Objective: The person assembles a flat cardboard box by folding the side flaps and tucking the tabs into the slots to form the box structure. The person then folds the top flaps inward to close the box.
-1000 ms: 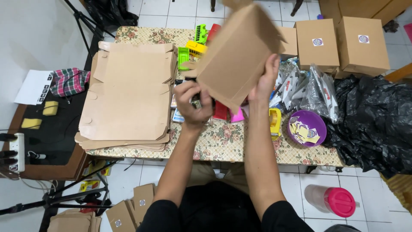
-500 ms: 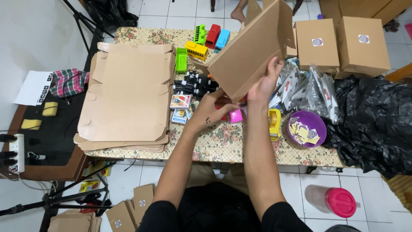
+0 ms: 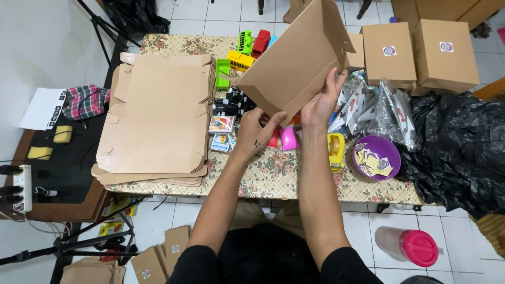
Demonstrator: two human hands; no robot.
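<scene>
A table [image 3: 273,179] covered with a floral cloth stands on a white tiled floor [image 3: 210,16]. Taking the stack of flat cardboard sheets [image 3: 158,121] on the table as the landmark: it lies on the table's left part. Left of the stack is a dark side surface with a folded plaid cloth [image 3: 84,102], yellow sponges [image 3: 52,142] and a white power strip [image 3: 23,186]. Right of the stack lie toy buses [image 3: 242,52] in green, yellow and red, small black toy cars [image 3: 231,102] and some card packs [image 3: 221,126]. Further right of the stack are a yellow tape dispenser [image 3: 336,150], a purple bowl [image 3: 376,158] of stickers, clear plastic bags [image 3: 379,105], closed cardboard boxes [image 3: 415,50] with round stickers and a black plastic bag [image 3: 463,142]. Below the stack, on the floor, sit more small boxes [image 3: 158,257]; a jar with a pink lid [image 3: 410,247] stands on the floor far to the right.

The half-folded cardboard box [image 3: 297,60] is held in the air above the table, to the right of the stack. Its long axis runs diagonally, from lower left near the toy cars up to the upper right, with its upper end pointing away from the person. The left hand [image 3: 258,131] has its fingers curled up against the box's lower edge. The right hand [image 3: 323,100] grips the box's right underside, fingers closed on the cardboard.
</scene>
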